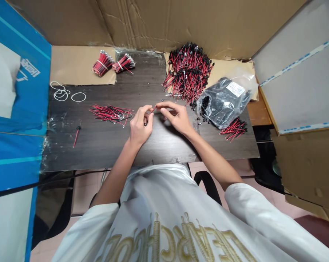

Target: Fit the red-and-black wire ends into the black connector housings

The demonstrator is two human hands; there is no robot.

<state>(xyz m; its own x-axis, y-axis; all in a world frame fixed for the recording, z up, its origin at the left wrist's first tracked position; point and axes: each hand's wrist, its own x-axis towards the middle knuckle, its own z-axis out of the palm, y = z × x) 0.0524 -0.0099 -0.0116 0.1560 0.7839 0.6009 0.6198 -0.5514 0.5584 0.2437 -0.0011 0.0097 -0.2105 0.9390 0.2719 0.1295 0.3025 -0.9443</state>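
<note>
Fingers (142, 108) of the left hand (141, 125) pinch a red wire lead (154, 108), left of the plastic bag (221, 105); the right hand (179, 116) meets it too, though whether its fingers clamp cannot be told. The lead looks light, thin and bendy, probably best held near its dark end. Black pieces fill the bag, some spilling at its mouth; heaped leads (189, 72) lie behind-left of it.

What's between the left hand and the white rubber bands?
A loose pile of red and black wires lies between them on the dark tabletop; head view.
</note>
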